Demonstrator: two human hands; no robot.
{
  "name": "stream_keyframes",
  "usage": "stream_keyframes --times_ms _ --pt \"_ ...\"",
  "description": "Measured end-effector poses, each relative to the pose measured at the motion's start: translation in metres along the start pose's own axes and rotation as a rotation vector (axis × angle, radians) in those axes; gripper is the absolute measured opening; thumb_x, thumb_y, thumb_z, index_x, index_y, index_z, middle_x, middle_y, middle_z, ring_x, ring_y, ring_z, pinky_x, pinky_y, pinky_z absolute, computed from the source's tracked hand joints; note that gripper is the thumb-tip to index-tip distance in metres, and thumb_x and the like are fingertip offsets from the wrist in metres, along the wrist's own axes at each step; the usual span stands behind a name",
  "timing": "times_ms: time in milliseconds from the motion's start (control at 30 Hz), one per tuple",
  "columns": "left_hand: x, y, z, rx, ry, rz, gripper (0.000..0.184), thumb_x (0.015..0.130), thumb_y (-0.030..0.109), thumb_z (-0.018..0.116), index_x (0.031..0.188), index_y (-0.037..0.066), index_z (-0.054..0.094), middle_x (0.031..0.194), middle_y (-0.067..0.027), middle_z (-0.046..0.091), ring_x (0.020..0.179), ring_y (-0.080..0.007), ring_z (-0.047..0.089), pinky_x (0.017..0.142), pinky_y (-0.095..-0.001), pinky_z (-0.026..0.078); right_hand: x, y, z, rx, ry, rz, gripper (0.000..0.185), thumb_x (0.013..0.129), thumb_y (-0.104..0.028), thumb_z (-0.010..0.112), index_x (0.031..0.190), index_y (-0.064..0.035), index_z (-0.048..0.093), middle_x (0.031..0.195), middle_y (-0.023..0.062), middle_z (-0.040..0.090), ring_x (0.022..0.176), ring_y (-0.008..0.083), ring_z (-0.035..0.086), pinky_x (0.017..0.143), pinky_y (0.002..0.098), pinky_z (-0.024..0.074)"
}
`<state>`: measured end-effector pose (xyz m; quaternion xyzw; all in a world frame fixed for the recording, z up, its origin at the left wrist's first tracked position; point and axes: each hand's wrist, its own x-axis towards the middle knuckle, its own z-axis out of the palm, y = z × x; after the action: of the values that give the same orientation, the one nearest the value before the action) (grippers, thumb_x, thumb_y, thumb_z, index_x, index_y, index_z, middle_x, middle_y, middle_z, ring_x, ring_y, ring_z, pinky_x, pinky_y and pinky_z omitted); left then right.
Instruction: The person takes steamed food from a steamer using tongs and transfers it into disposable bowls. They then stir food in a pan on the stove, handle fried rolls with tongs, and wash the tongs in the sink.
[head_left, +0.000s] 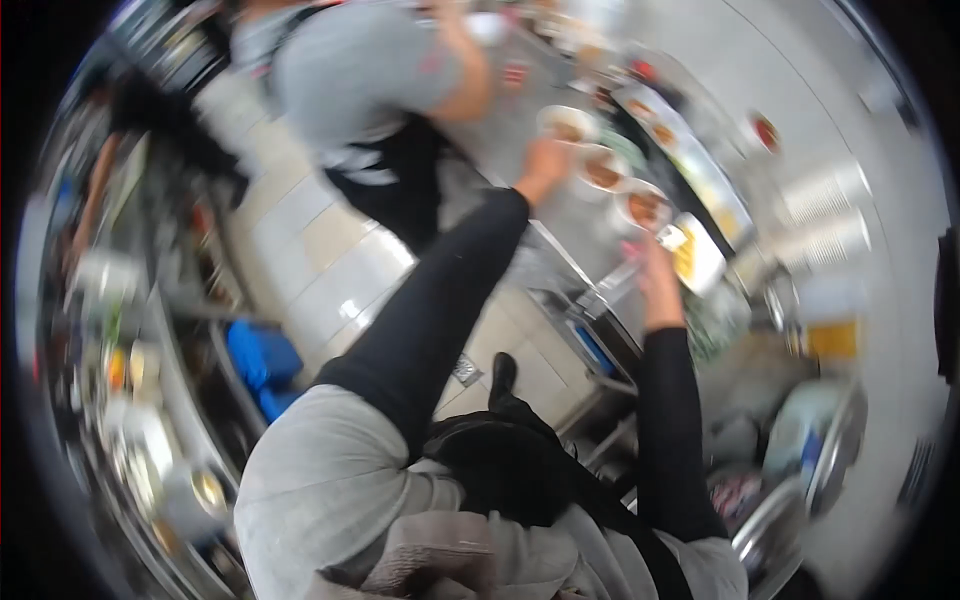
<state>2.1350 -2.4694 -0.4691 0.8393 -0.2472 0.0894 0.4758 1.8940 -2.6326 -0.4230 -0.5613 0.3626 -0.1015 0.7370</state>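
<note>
Nearest to the camera lies a brown towel (pixel 440 550) upon the person's grey shirt (pixel 335 480). Three white bowls (pixel 586 180) of brown food (pixel 605 174) stand in a row on the counter (pixel 585 235). The left hand (pixel 545 166) is at the left bowl (pixel 544 120), the right hand (pixel 657 265) at the right bowl (pixel 622 213); because of blur, I cannot tell if either is clamped. Beside the right bowl is a white tray (pixel 709 262), with yellow food (pixel 684 258). A co-worker (pixel 355 75) stands on the left.
</note>
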Motion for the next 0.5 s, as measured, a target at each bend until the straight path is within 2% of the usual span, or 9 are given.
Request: stream_keyframes --times_ms 67,100,167,200,267,333,400,467,500 --pt "-0.041 0.001 -0.023 0.151 -0.029 -0.107 0.03 0.09 0.027 0.059 0.092 0.0 0.07 0.082 -0.0189 0.07 0.073 -0.0348 0.067 0.068 -0.0454 0.053 0.001 0.005 -0.015 -0.119 -0.242 -0.077 0.072 0.097 -0.053 0.055 0.142 0.0016 0.042 0.145 0.0195 0.045 0.132 0.0266 0.049 0.108 0.0411 0.0343" --pt "-0.087 0.0 -0.049 0.164 0.075 0.107 0.027 0.09 0.024 0.06 0.102 0.001 0.067 0.091 -0.0199 0.069 0.079 -0.0333 0.066 0.072 -0.0444 0.052 -0.023 -0.006 -0.004 -0.153 -0.217 -0.104 0.06 0.097 -0.05 0.057 0.131 -0.0008 0.052 0.127 0.0132 0.058 0.116 0.0198 0.058 0.098 0.0337 0.0416" --pt "-0.187 0.027 -0.118 -0.236 0.225 0.005 0.03 0.091 0.019 0.062 0.117 0.005 0.063 0.101 -0.017 0.068 0.089 -0.0325 0.066 0.079 -0.0422 0.052 -0.083 -0.028 0.023 -0.265 -0.272 -0.185 0.034 0.099 -0.041 0.059 0.089 -0.0087 0.058 0.072 -0.0005 0.049 0.068 0.0103 0.049 0.067 0.0276 0.0457" --pt "-0.247 0.031 -0.15 -0.254 0.173 -0.098 0.035 0.093 0.023 0.061 0.123 0.005 0.061 0.102 -0.016 0.069 0.092 -0.0318 0.066 0.08 -0.0421 0.052 -0.106 -0.019 0.035 -0.301 -0.336 -0.295 0.031 0.1 -0.036 0.058 0.086 -0.0081 0.055 0.07 0.0008 0.05 0.064 0.0116 0.05 0.062 0.0274 0.0443" --pt "-0.377 0.027 -0.204 -0.16 0.137 -0.295 0.035 0.094 0.028 0.061 0.122 0.008 0.062 0.104 -0.0154 0.07 0.093 -0.032 0.068 0.08 -0.0419 0.053 -0.142 0.01 0.065 -0.534 -0.591 -0.578 0.022 0.101 -0.019 0.055 0.086 -0.0039 0.055 0.077 0.0048 0.057 0.07 0.0136 0.055 0.064 0.0276 0.048" --pt "-0.511 -0.009 -0.233 0.001 0.132 -0.55 0.029 0.093 0.031 0.062 0.109 0.009 0.069 0.1 -0.0142 0.072 0.091 -0.0319 0.069 0.08 -0.0417 0.054 -0.182 0.062 0.113 -0.557 -0.799 -0.456 0.006 0.096 -0.004 0.059 0.091 -0.0029 0.055 0.089 0.0072 0.062 0.083 0.0146 0.061 0.076 0.0292 0.054" --pt "-0.64 -0.012 -0.271 0.037 0.273 -0.774 0.033 0.09 0.035 0.064 0.107 0.008 0.07 0.099 -0.0145 0.072 0.09 -0.0309 0.069 0.078 -0.0396 0.054 -0.216 0.132 0.165 -0.606 -1.22 -0.511 0.005 0.094 -0.004 0.061 0.092 -0.0016 0.057 0.093 0.0072 0.063 0.087 0.0137 0.06 0.079 0.0291 0.0519" --pt "-0.74 -0.006 -0.303 0.092 0.329 -1.27 0.039 0.091 0.045 0.061 0.104 0.01 0.072 0.095 -0.012 0.074 0.088 -0.0312 0.07 0.077 -0.0415 0.054 -0.287 0.204 0.224 -0.677 -1.534 -0.574 0.011 0.095 -0.007 0.062 0.102 0.0005 0.059 0.102 0.0095 0.063 0.097 0.0177 0.06 0.087 0.0306 0.049" --pt "-0.783 0.005 -0.317 -0.19 0.437 -1.385 0.043 0.091 0.05 0.06 0.107 0.011 0.071 0.099 -0.0111 0.073 0.091 -0.0309 0.07 0.08 -0.0425 0.054 -0.328 0.245 0.246 -0.656 -1.666 -0.577 0.015 0.096 -0.009 0.062 0.106 0.0008 0.059 0.107 0.0105 0.062 0.101 0.0192 0.059 0.09 0.031 0.0478"
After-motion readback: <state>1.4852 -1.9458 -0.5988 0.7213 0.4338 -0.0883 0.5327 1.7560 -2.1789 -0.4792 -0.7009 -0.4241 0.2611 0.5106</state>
